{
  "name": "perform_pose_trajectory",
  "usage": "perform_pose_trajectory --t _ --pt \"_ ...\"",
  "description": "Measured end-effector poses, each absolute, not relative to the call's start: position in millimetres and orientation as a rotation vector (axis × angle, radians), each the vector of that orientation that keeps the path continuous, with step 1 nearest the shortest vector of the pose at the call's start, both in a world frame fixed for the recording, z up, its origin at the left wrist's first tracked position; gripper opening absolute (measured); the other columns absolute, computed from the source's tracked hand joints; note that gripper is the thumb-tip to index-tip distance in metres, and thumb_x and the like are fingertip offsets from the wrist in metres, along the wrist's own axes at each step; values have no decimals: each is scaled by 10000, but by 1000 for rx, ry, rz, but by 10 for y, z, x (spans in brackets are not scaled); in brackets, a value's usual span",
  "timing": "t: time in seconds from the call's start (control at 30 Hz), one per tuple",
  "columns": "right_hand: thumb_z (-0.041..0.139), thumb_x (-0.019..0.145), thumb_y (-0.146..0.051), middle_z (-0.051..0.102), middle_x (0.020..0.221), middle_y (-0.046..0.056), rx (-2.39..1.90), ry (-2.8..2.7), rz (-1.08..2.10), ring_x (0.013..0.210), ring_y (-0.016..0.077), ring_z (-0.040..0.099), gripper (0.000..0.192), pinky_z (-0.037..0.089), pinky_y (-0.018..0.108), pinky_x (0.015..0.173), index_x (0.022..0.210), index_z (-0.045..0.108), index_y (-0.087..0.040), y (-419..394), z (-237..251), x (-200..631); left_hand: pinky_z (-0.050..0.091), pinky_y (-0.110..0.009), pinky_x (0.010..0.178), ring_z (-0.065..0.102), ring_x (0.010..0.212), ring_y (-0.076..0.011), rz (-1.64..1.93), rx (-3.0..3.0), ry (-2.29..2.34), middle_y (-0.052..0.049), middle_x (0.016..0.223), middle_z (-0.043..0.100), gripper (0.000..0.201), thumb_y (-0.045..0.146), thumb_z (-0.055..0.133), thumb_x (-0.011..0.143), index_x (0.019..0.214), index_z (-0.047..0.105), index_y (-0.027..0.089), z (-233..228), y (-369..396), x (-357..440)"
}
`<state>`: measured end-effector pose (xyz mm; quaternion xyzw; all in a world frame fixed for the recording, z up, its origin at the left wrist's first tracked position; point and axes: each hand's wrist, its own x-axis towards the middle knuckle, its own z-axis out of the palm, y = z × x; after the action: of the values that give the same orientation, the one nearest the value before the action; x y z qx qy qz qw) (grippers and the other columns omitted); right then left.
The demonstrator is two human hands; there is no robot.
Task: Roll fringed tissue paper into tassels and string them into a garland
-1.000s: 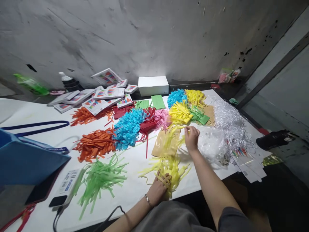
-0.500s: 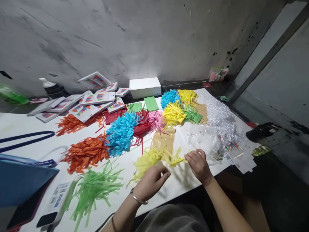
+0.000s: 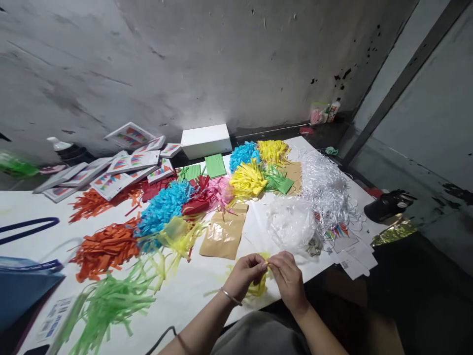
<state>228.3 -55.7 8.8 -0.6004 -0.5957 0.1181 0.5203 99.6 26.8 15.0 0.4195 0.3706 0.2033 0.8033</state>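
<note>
My left hand (image 3: 244, 275) and my right hand (image 3: 288, 280) meet near the table's front edge. Both are closed in a pinch on a yellow paper tassel (image 3: 258, 288), whose strips hang below the fingers and are partly hidden by them. A silver bangle (image 3: 231, 297) circles my left wrist. Beyond the hands lies a brown paper bag (image 3: 224, 235). To its left, a thin yellow fringed sheet (image 3: 180, 236) rests against the blue tassels (image 3: 164, 204). Light green tassel strips (image 3: 114, 301) spread out at the lower left.
Orange tassels (image 3: 107, 249) and flat printed packs (image 3: 133, 161) pile up on the left. A white box (image 3: 206, 140) stands by the wall. White string (image 3: 323, 182) heaps on the right, with a clear plastic bag (image 3: 291, 222) before it. A black bottle (image 3: 388, 204) lies at the far right.
My hands have come together, and both now pinch the yellow tassel. The yellow fringed sheet lies farther left, off the brown bag. The view has shifted slightly.
</note>
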Motion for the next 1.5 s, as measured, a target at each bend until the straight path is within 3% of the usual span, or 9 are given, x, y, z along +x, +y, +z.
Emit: perform_pose_trajectory --t 0.2,0.33,0.43,0.63,0.73,0.83,1.07,1.23,1.5 --pt "494 918 -224 649 869 45 -1478 -1171 569 815 172 625 189 520 294 734 1002 663 -231 -578 -133 2605 410 -211 504 510 501 -92 575 883 931 20 583 580 377 447 778 618 734 587 144 16 161 1524" --pt "483 911 -219 658 958 60 -1526 -1259 590 897 187 617 256 500 317 820 1132 613 -228 -558 -256 2861 406 -215 491 511 495 -107 466 1274 1002 7 564 571 337 470 685 715 716 612 141 31 231 1666" --pt "448 923 -239 651 905 51 -1618 -1282 640 897 195 595 191 473 323 816 967 633 -218 -559 -339 2971 376 -197 469 480 498 -99 453 1499 1091 5 583 565 326 469 626 764 688 607 153 14 255 1752" --pt "347 953 -314 569 652 -13 -1666 -1189 821 618 148 551 286 408 232 569 750 520 -211 -655 -524 3170 422 -215 489 528 510 -126 376 1622 1173 1 594 572 336 442 457 874 816 617 153 -347 481 2118" --pt "350 951 -342 559 622 -19 -1666 -1183 820 583 146 543 314 383 224 540 710 504 -213 -719 -573 3257 464 -254 663 604 719 -161 295 1883 1267 -56 802 645 213 272 481 871 909 654 153 -576 755 2383" --pt "341 955 -353 561 616 -16 -1675 -1223 827 570 146 544 327 370 218 525 707 503 -215 -773 -586 3297 429 -289 795 597 849 -184 216 1984 1264 -81 927 644 157 127 528 810 827 681 160 -759 953 2616" --pt "309 963 -386 564 613 -6 -1727 -1239 803 567 152 544 361 382 219 525 710 502 -215 -874 -704 3423 418 -286 760 586 837 -179 164 2021 1251 -77 943 603 124 118 507 809 815 625 157 -845 981 2742" --pt "347 954 -398 593 650 7 -1730 -1143 750 602 159 566 341 410 223 558 757 550 -207 -788 -653 3524 449 -244 594 567 585 -125 205 1860 1203 1 666 585 80 203 495 829 827 563 162 -650 807 2471" --pt "371 956 -342 599 701 2 -1624 -1268 758 652 146 567 285 410 223 615 810 568 -197 -376 -196 3167 413 -220 483 484 467 -73 595 963 915 42 573 540 311 350 749 666 811 595 123 -189 459 1810"
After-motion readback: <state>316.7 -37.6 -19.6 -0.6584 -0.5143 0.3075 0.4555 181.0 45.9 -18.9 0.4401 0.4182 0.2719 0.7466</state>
